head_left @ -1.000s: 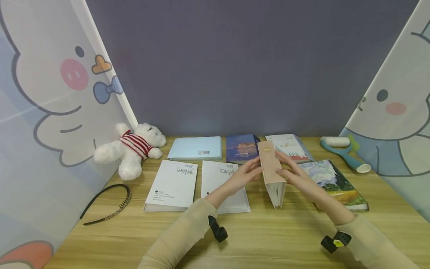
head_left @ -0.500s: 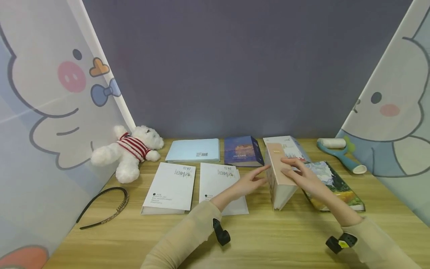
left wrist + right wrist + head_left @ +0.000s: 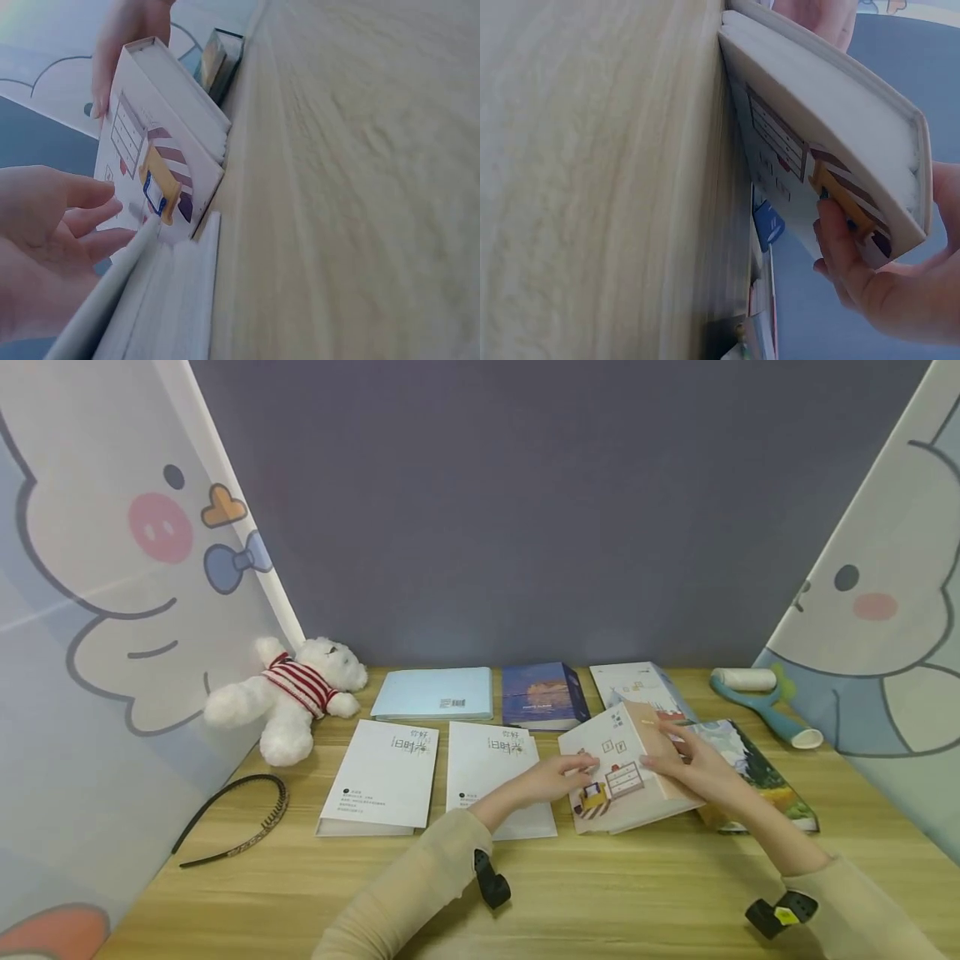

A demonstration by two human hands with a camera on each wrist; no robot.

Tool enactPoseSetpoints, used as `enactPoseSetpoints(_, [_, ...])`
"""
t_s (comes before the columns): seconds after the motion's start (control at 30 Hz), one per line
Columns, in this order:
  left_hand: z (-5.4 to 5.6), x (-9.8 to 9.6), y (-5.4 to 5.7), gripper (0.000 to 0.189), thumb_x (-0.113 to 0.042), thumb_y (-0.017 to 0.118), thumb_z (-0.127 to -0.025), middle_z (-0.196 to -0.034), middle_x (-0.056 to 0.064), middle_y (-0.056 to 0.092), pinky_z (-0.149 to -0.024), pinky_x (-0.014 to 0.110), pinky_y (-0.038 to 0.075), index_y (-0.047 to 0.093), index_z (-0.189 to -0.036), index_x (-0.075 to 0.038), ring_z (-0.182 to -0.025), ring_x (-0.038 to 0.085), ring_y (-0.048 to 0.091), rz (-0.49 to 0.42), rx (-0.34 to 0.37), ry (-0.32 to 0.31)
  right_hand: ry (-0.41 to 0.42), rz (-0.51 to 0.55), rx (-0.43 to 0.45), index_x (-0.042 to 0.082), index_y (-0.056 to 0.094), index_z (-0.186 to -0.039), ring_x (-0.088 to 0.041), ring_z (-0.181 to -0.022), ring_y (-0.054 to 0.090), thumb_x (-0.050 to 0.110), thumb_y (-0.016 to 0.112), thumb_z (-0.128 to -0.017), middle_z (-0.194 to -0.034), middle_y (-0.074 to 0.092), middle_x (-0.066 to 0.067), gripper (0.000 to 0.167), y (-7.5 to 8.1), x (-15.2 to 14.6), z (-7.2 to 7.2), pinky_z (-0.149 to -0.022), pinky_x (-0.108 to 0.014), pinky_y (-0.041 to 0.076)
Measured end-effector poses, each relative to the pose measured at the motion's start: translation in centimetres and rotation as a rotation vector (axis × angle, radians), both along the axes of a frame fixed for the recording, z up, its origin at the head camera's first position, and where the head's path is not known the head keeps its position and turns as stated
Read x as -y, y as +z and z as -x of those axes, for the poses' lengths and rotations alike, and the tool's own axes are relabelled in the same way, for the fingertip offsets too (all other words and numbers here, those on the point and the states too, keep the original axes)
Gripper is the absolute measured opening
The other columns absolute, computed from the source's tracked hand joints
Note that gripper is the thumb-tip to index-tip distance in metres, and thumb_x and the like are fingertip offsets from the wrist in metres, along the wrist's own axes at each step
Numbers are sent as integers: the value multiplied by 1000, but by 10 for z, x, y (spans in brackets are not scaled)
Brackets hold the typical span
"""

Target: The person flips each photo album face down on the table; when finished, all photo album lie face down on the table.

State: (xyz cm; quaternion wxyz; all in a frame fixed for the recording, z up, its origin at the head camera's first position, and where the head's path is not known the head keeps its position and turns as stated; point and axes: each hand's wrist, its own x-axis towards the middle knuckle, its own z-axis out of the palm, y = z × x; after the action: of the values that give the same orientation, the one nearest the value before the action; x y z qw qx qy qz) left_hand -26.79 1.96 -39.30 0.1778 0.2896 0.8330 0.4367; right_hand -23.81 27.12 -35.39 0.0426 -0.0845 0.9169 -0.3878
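Observation:
A thick photo album [image 3: 622, 789] with a furniture drawing on its cover leans at a slant on the wooden table, pink spine [image 3: 658, 745] up and to the right. My right hand [image 3: 703, 772] grips it by the spine; in the right wrist view, its thumb and fingers [image 3: 846, 259] lie on both covers. On the cover's left part, my left hand [image 3: 547, 779] rests its fingertips. The left wrist view has that hand [image 3: 41, 247] with loosely bent fingers beside the drawn yellow chair, nothing gripped.
Two white albums [image 3: 384, 777] [image 3: 487, 768] lie left of the hands. A light blue album [image 3: 431, 689], a dark blue one [image 3: 540, 689] and a white one [image 3: 626, 681] line the back. A landscape album [image 3: 772, 785], lint roller [image 3: 765, 697], plush bear [image 3: 296, 693] and black headband [image 3: 281, 802] lie around.
The held album has turned from spine-up and nearly upright to slanting, its illustrated cover now facing up. The left fingers have moved from its side onto that cover; the right hand keeps the spine.

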Motion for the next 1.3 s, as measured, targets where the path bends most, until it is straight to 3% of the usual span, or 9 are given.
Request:
enactPoseSetpoints(0.17, [-1,3,-2,41,-26,46,-100,-152,2,30,-114,33,28,46,-140,-17,-141,17,26,33,-10,-6,8,-53,3,3,16,-150,-51,-128,33,48,58,-90,-145,25,-35,86,-3,-3,1,-95,-58,40])
enactPoseSetpoints(0.37, [-2,4,-2,40,-25,49,-99,-153,1,29,-112,34,31,50,-137,-15,-139,21,31,54,-15,15,13,-96,12,1,24,-148,-43,-112,51,46,59,-89,-144,31,-33,82,-6,-5,-1,-76,-37,50])
enactPoseSetpoints(0.5, [-3,5,0,39,-27,50,-98,-150,2,36,-107,31,38,52,-135,-15,-136,23,36,107,-54,25,12,-113,45,0,25,-147,-49,-118,47,46,59,-90,-145,28,-33,81,-9,-7,-2,-84,-45,51])
enactPoseSetpoints(0.6, [-4,5,1,38,-28,51,-97,-145,4,44,-92,25,45,54,-133,-16,-132,24,43,139,-83,36,7,-120,63,0,27,-147,-51,-121,43,47,59,-89,-145,28,-33,81,-10,-7,-2,-89,-51,48])
enactPoseSetpoints(0.7, [-4,6,1,36,-29,51,-97,-138,5,52,-70,21,44,57,-131,-16,-107,16,59,149,-100,39,14,-134,67,-3,28,-145,-51,-122,42,47,58,-89,-143,31,-34,81,-11,-7,-1,-91,-54,46])
enactPoseSetpoints(0.83, [-5,6,0,33,-28,50,-98,-131,6,57,-55,21,39,59,-127,-15,-74,8,52,143,-100,38,42,-140,80,-6,29,-144,-51,-123,40,47,57,-90,-141,32,-35,81,-13,-8,-1,-92,-55,45])
enactPoseSetpoints(1.1, [-5,8,1,27,-25,50,-98,-125,5,61,-52,20,38,65,-119,-15,-69,7,51,140,-123,63,129,-172,1,-9,34,-140,-48,-118,47,39,56,-93,-132,46,-35,71,-22,-6,-1,-89,-52,48])
enactPoseSetpoints(1.3, [-5,8,1,29,-25,49,-98,-135,7,54,-56,20,40,64,-121,-15,-83,9,59,146,-131,52,136,-191,-21,-6,34,-142,-50,-122,42,36,57,-93,-134,43,-34,69,-22,0,-1,-92,-56,44])
